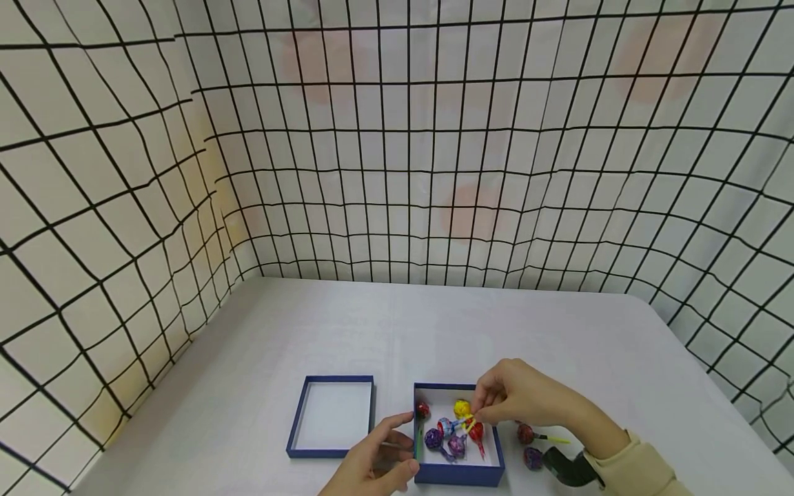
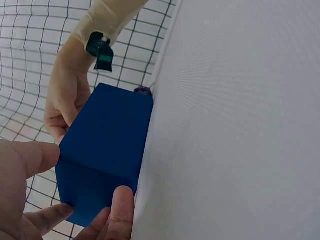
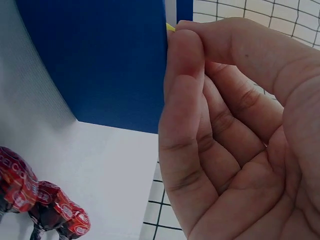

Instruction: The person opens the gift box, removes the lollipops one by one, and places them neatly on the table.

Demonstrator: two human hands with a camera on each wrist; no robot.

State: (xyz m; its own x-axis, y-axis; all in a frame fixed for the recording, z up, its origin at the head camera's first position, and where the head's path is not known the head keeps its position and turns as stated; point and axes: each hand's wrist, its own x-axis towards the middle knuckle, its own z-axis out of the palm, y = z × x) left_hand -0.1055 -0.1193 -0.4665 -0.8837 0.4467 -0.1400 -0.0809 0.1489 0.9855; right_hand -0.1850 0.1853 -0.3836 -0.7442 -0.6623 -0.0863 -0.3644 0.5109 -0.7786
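A blue box (image 1: 459,474) with a white inside stands on the table and holds several wrapped lollipops, among them a yellow one (image 1: 462,408), a red one (image 1: 476,432) and a purple one (image 1: 433,439). My left hand (image 1: 378,463) touches the box's left side; in the left wrist view, thumb and fingertips rest on its edges and end wall. Over the right rim reaches my right hand (image 1: 511,396), thumb and forefinger pinching a lollipop by what looks like its yellow stick (image 3: 171,27). Which candy head belongs to that stick is unclear.
A blue-rimmed box lid (image 1: 329,420) lies inside up, left of the box. Right of the box, near my right wrist, are a dark red lollipop (image 1: 525,433) and a purple lollipop (image 1: 533,458). Black-gridded white walls (image 1: 409,151) enclose the white table (image 1: 372,317).
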